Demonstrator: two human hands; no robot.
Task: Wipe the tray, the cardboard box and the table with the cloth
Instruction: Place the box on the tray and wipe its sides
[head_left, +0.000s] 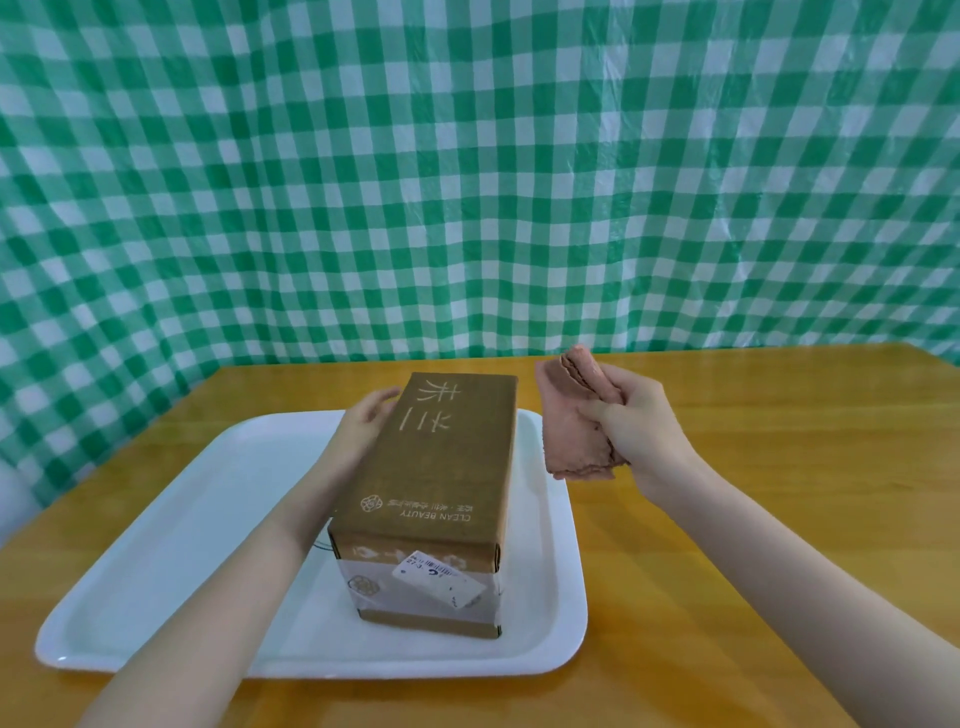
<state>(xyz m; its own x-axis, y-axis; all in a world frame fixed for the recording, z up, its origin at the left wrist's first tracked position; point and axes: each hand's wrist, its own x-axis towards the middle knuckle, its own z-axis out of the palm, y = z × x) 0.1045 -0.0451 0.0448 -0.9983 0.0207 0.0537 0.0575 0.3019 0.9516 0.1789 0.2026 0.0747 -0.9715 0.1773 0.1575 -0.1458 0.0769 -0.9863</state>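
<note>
Our L hand (366, 423), fingers straight, touches brown cardboard box (441, 467) on white rectangular tray (182, 519); at 2 o'clock, R hand (636, 421) grips folded pink cloth (571, 431).

A brown cardboard box (436, 483) stands on a white tray (171, 535) on the yellow wooden table (779, 493), with "CLEAN BEAUTY" printed on its top and a white shipping label (440, 578) on its near end. The left hand (366, 423) lies flat against the box's left side, fingers straight. The right hand (631, 415) grips a folded pink cloth (574, 421) in the air beside the box's far right corner. A green-and-white checked sheet (467, 171) hangs behind.
</note>
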